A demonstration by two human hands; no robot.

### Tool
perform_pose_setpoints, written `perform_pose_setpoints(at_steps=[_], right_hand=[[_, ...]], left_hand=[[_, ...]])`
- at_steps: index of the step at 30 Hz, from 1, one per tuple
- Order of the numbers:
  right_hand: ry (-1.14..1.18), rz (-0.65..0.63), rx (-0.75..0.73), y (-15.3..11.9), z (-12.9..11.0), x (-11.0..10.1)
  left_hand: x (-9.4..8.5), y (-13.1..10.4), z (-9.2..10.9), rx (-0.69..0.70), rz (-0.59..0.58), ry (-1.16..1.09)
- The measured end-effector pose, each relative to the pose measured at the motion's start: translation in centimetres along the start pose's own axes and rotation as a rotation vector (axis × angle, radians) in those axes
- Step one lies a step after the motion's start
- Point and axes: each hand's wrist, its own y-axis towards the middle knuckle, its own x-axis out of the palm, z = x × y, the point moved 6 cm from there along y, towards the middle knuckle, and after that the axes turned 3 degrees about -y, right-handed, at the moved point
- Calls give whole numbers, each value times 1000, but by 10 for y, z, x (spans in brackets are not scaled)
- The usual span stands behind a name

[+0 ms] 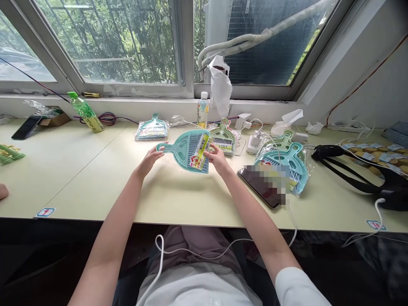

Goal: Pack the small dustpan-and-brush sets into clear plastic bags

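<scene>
Between my two hands, a teal dustpan (180, 154) with a brush set in it is held above the table, its handle pointing left. A yellow-green label card (200, 152) lies across its brush. My left hand (150, 160) has its fingers closed on the handle end. My right hand (218, 159) grips the right edge, fingers over the card. Behind it are a wrapped teal dustpan set (152, 128) at the left and a green wrapped set (224, 138) at the right. More wrapped sets, with a teal dustpan (295, 163) on top, lie to the right.
A phone (259, 187) lies right of my forearm, partly blurred out. Bottles stand at the back: a clear one (202, 111) and a tilted green one (85, 112). A black strapped headset (357, 170), chargers (255, 142) and white cables are at the right. Another person's hand (3, 191) shows at far left.
</scene>
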Motion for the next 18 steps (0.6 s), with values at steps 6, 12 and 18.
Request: perform_pose_setpoints(at_steps=[6,12,18], right_hand=[[-209,-295,47,-19,0,31],[-226,-363,66,-31,4,51],[-47,17,2,-9,-4,6]], left_hand=[[0,-4,11,75,110,-7],[-14,-3,-2,53,296,18],[-68,-4,-19,8,667,-90]])
